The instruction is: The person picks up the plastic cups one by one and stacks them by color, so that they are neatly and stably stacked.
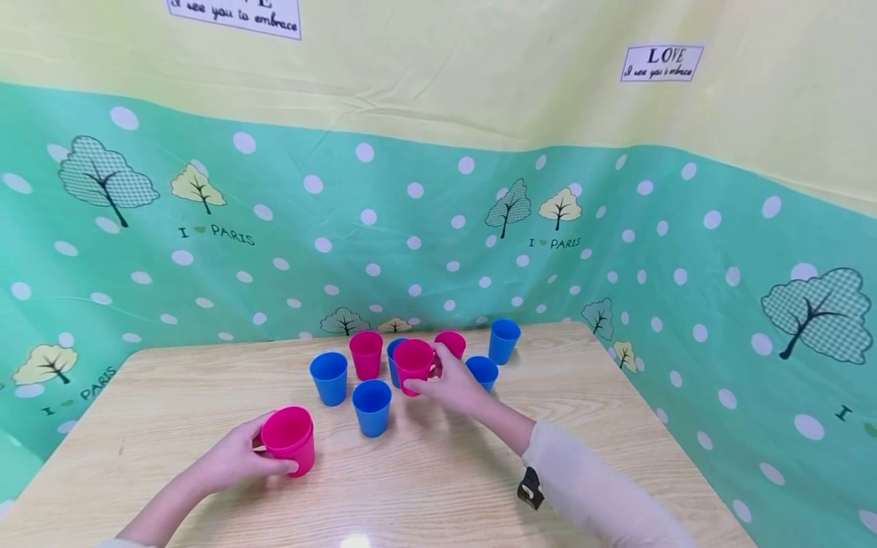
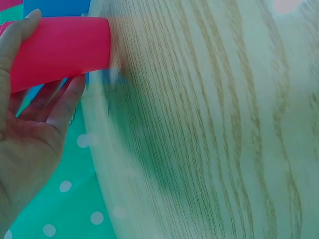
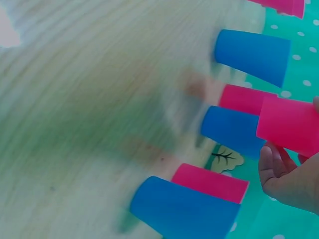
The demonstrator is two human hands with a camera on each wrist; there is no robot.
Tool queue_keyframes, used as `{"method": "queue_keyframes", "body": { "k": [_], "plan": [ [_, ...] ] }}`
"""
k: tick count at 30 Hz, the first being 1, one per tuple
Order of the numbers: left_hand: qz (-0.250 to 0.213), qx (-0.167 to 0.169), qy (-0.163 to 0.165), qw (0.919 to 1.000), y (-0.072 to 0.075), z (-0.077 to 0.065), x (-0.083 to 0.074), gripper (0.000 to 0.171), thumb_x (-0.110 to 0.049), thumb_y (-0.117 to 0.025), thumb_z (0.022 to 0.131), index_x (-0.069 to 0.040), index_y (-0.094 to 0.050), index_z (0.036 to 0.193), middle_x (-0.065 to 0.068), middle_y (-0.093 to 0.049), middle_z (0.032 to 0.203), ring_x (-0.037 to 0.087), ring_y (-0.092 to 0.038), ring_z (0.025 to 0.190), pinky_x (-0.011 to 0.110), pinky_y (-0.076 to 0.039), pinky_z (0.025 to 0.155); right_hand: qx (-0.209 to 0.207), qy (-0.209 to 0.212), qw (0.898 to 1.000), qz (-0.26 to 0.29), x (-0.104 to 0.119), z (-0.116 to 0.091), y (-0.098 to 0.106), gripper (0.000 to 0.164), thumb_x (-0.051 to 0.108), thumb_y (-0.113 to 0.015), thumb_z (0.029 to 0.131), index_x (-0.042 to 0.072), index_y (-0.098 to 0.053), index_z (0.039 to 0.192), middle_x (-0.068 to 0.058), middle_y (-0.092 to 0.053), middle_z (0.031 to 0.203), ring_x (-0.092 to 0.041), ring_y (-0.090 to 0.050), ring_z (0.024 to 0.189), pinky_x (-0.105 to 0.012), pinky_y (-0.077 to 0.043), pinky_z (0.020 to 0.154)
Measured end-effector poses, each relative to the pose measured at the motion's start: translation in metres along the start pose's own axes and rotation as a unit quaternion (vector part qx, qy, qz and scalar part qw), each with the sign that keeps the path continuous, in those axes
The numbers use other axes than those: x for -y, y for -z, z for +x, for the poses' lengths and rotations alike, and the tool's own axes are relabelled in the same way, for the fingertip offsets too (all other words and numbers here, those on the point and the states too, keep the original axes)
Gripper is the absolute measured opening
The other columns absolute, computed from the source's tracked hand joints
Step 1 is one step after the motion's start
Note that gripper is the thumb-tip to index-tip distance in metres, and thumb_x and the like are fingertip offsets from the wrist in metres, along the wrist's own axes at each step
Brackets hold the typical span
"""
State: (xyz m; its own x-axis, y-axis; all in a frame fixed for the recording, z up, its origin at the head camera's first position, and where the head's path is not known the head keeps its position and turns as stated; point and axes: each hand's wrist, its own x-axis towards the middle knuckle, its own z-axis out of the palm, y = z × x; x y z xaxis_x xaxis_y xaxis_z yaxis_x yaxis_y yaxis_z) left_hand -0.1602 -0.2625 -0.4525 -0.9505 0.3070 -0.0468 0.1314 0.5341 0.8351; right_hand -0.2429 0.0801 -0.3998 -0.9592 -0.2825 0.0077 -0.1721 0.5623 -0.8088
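My left hand (image 1: 240,460) grips a pink cup (image 1: 291,445) at the left front of the table, its mouth facing up, thumb on the near side. A second edge just under its rim looks like another pink cup nested with it. In the left wrist view the fingers curl round this cup (image 2: 65,50), its base close over the wood. My right hand (image 1: 452,388) holds another pink cup (image 1: 413,361) by its side, raised among the standing cups. The right wrist view shows this cup (image 3: 289,124) above the others. Behind it a blue cup (image 1: 393,371) is partly hidden.
Blue cups (image 1: 329,380) (image 1: 373,411) and a pink cup (image 1: 366,356) stand left of my right hand. Near its wrist are a pink cup (image 1: 452,342) and a blue cup (image 1: 483,371); another blue cup (image 1: 504,342) stands farther right. A patterned curtain (image 1: 411,190) borders the wooden table (image 1: 411,495).
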Motion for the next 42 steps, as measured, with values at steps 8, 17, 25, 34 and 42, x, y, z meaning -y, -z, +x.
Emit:
{"method": "queue_keyframes", "body": {
  "k": [8, 17, 25, 34, 42],
  "plan": [
    [-0.004, 0.002, -0.005, 1.0, 0.0, 0.001, 0.0, 0.072, -0.023, -0.08, 0.073, 0.002, -0.046, 0.13, 0.015, -0.062, 0.117, 0.014, -0.062, 0.098, 0.019, -0.05, 0.077, 0.009, 0.011, 1.0, -0.007, 0.018, 0.001, -0.001, 0.069, 0.039, -0.076, 0.076, 0.021, -0.04, 0.131, 0.001, -0.056, 0.116, -0.018, -0.054, 0.103, -0.027, -0.053, 0.074],
    [0.004, -0.003, 0.001, 1.0, 0.0, 0.001, 0.001, 0.073, -0.026, -0.081, 0.072, 0.002, -0.047, 0.13, 0.016, -0.062, 0.117, 0.016, -0.062, 0.1, 0.018, -0.05, 0.078, 0.03, 0.039, 0.999, 0.01, 0.036, 0.004, -0.009, 0.071, 0.037, -0.076, 0.077, 0.02, -0.038, 0.135, 0.002, -0.056, 0.12, -0.017, -0.054, 0.105, -0.027, -0.053, 0.074],
    [0.006, -0.005, 0.001, 1.0, 0.0, 0.001, 0.001, 0.073, -0.026, -0.081, 0.071, 0.002, -0.047, 0.129, 0.016, -0.062, 0.117, 0.02, -0.062, 0.101, 0.018, -0.05, 0.078, 0.049, 0.078, 0.996, 0.004, 0.047, 0.005, -0.018, 0.07, 0.038, -0.075, 0.077, 0.017, -0.04, 0.134, 0.001, -0.058, 0.117, -0.014, -0.055, 0.101, -0.022, -0.051, 0.073],
    [0.004, -0.002, -0.007, 1.0, 0.0, 0.001, 0.001, 0.072, -0.025, -0.08, 0.072, 0.003, -0.047, 0.129, 0.016, -0.062, 0.116, 0.016, -0.062, 0.1, 0.018, -0.05, 0.078, 0.07, 0.068, 0.995, 0.003, 0.062, 0.006, -0.037, 0.069, 0.037, -0.078, 0.075, 0.018, -0.042, 0.131, 0.004, -0.059, 0.109, -0.011, -0.056, 0.096, -0.02, -0.052, 0.069],
    [0.0, -0.004, -0.029, 0.9996, 0.0, 0.001, 0.004, 0.07, -0.025, -0.08, 0.073, 0.002, -0.048, 0.129, 0.015, -0.062, 0.115, -0.007, -0.058, 0.093, 0.019, -0.051, 0.079, 0.087, 0.085, 0.992, -0.007, 0.073, 0.004, -0.054, 0.066, 0.036, -0.078, 0.074, 0.018, -0.043, 0.127, 0.007, -0.059, 0.107, -0.004, -0.054, 0.094, -0.017, -0.05, 0.068]
  ]
}}
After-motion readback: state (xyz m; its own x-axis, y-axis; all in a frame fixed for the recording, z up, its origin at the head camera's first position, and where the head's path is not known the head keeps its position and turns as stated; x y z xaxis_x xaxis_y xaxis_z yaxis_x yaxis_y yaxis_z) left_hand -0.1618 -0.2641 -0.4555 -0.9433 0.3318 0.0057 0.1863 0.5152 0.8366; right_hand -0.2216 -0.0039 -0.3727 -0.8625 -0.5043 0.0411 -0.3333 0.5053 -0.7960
